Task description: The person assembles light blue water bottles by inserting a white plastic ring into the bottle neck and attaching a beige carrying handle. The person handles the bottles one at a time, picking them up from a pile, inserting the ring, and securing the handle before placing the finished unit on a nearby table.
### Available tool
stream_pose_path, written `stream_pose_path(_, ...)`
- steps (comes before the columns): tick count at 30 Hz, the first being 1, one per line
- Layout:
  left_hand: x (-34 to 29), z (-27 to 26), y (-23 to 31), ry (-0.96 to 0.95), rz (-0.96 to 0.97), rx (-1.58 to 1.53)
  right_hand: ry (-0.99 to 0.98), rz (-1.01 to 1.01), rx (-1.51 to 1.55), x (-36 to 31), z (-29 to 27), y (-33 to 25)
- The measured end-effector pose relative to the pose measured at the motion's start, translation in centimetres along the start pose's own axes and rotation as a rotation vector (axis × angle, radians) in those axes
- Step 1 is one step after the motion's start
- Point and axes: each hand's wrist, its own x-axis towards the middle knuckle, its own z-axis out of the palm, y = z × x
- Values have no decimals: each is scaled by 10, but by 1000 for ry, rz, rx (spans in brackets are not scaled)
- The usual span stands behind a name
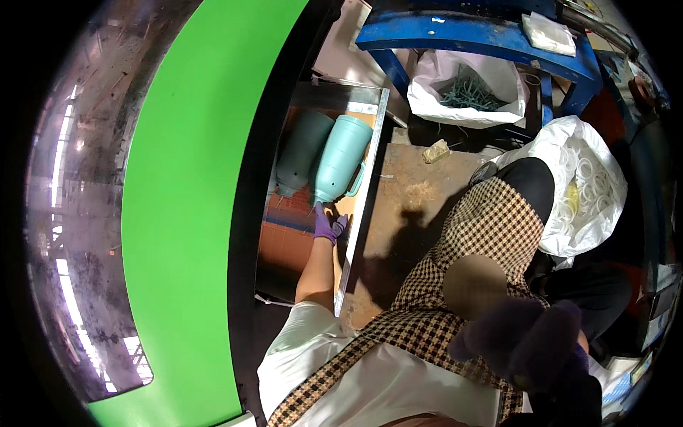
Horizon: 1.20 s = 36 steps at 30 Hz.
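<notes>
Teal jug (343, 156) is touched at its neck by the left hand (329, 225), thumb spread; grip of the blurred right hand (528, 343) cannot be determined.

Jug (344, 153), by bin's far right corner: smooth plastic, soft sheen. Bin (360, 206): right edge dull metal, scuffed. Left glove (329, 226): matt cloth; right glove (526, 345) likewise, fuzzy, blurred. Apron (491, 220): matt woven cloth. Sack (580, 243): crinkled plastic look. Bench (473, 35): worn paint. Panel (185, 178): smooth, satin. Window (75, 213): glossy, streaked.
</notes>
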Motion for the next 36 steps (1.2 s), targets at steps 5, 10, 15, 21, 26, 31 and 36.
stream_pose_path(5,31,27,20,-176,-29,-164,-159,-49,89,-14,-2,-19)
stream_pose_path(10,9,70,46,-131,478,-170,-120,-25,-76,-20,-16,-32)
stream_pose_path(15,-198,141,96,-316,1860,764,291,282,-1093,-74,-26,-29)
stream_pose_path(21,-376,186,35,-1127,2006,928,-3,274,-1485,-101,-35,23)
stream_pose_path(26,-414,222,-11,-1146,1670,817,101,385,-1665,-127,-38,38)
stream_pose_path(31,-430,237,-25,-1239,1803,801,195,540,-1686,-134,-40,34)
stream_pose_path(36,-419,231,-40,-1433,1767,938,120,810,-1816,-168,-41,54)
